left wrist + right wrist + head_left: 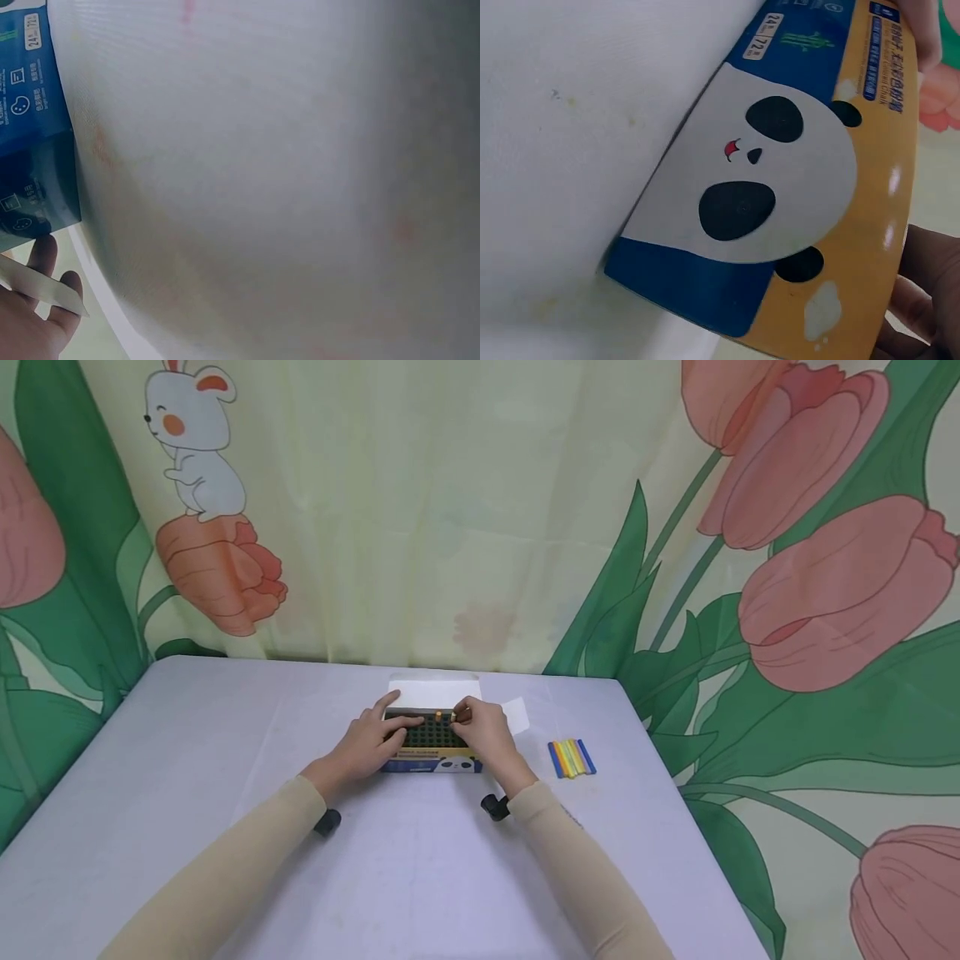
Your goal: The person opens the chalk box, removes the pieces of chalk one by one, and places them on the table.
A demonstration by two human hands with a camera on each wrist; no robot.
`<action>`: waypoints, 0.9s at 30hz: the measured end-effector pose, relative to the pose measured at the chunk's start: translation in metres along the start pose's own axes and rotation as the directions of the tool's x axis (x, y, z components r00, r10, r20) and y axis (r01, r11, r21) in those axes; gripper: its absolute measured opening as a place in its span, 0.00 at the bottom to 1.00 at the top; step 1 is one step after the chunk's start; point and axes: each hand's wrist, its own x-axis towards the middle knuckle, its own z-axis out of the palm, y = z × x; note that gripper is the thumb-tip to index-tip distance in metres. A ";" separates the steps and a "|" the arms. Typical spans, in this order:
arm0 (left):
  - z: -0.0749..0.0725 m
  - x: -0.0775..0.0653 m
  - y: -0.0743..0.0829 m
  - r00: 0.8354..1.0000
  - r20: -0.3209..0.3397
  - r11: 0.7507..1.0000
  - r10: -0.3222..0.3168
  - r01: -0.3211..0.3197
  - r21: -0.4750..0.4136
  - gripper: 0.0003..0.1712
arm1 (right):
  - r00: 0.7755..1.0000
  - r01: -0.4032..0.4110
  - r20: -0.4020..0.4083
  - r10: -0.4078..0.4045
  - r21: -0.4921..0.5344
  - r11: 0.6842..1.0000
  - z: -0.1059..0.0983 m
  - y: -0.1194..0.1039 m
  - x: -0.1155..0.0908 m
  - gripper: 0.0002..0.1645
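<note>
A colored chalk box (432, 764) with a panda face stands on the table, its printed front also filling the right wrist view. Inside it a dark holder (431, 732) shows rows of holes, and an orange chalk stick (438, 716) pokes up near the back. My left hand (367, 739) lies over the box's left end with fingers extended, the index finger reaching across the holder. Over the right end, my right hand (483, 732) pinches a small pale chalk stick (453, 717) between thumb and fingers. Only part of that stick shows.
Several chalk sticks (572, 758) in blue, orange and yellow lie side by side on the table, right of the box. The white lid flap (431, 692) is folded back behind it, and a white side flap (516, 716) juts out rightward. A printed curtain (420, 527) hangs behind.
</note>
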 end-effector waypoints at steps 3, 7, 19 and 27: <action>-0.001 -0.002 0.001 1.000 -0.003 1.000 -0.005 0.005 -0.010 0.25 | 1.000 0.012 -0.004 -0.012 -0.018 1.000 0.003 0.000 0.002 0.09; 0.000 -0.003 0.000 1.000 -0.011 1.000 -0.007 0.007 -0.015 0.25 | 1.000 0.028 -0.005 -0.028 -0.053 0.998 0.008 0.001 0.005 0.07; 0.000 0.001 -0.002 1.000 0.003 1.000 -0.008 0.008 -0.013 0.25 | 0.991 0.116 -0.040 -0.128 -0.221 0.968 0.007 0.003 0.006 0.02; 0.000 0.002 -0.001 1.000 -0.002 1.000 0.003 -0.003 -0.009 0.26 | 0.992 0.116 -0.013 -0.122 -0.235 0.965 0.004 0.005 0.008 0.02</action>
